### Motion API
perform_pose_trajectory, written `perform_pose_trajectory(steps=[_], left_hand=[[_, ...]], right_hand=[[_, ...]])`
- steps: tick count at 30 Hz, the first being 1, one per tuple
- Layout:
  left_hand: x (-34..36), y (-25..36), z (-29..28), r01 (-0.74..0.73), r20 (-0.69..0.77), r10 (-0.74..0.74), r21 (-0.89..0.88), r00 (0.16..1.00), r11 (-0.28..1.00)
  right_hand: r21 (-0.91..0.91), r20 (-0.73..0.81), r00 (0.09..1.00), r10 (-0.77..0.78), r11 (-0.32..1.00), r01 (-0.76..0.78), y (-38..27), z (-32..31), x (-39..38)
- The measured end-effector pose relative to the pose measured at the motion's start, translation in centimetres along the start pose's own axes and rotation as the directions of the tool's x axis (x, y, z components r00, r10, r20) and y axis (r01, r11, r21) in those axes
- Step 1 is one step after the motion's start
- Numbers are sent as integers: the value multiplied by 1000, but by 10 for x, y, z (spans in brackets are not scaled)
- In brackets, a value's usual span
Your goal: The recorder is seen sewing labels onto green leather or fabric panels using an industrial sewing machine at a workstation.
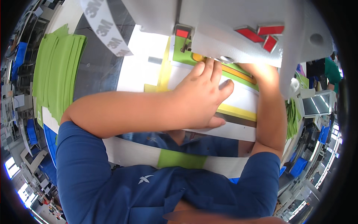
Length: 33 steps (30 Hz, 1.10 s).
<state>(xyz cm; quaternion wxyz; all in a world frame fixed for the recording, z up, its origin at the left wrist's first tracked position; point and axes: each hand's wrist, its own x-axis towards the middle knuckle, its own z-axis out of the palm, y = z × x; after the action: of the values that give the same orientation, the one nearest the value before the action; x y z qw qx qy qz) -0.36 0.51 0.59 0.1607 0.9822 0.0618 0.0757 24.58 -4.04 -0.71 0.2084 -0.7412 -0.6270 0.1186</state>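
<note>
Left hand (203, 89) splayed, fingertips at green piece (182, 56), nothing visibly pinched; right hand (264, 72) grip hidden, can't tell. Piece sits below machine head (223, 35). Probably feeding/stitching; next move likely needs flat, even guiding.

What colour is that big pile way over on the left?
The pile is bright green, best seen in the head view.

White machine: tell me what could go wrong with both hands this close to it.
The left hand reaches the lower edge of the white machine and could get pinched if a part there moved. The right hand is partly hidden by it, so a slip might go unseen. The green piece might shift under uneven pressure.
</note>
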Motion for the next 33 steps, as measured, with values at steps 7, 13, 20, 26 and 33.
perform_pose_trajectory(steps=[7, 13, 20, 26, 33], left_hand=[[-1, 0, -3, -25, 90, 31, -63, 995, 998], [-12, 9, -13, -67, 136, 74, -62, 988, 996], [-24, 20, -13, -120, 135, 112, 54, 985, 991], [-36, 29, -16, -159, 202, 139, 90, 970, 983], [-37, 33, -16, -184, 232, 156, 102, 960, 978]], right_hand=[[39, -5, 998, 56, 998, -55, -1, -3, 0], [-416, 103, 960, -259, 866, 279, -46, -11, -7], [-357, 29, 922, -387, 857, 371, -40, -6, -19], [-313, 217, 940, -264, 893, 323, -49, -4, -26], [-300, 118, 941, -317, 892, 338, -50, 1, -32]])
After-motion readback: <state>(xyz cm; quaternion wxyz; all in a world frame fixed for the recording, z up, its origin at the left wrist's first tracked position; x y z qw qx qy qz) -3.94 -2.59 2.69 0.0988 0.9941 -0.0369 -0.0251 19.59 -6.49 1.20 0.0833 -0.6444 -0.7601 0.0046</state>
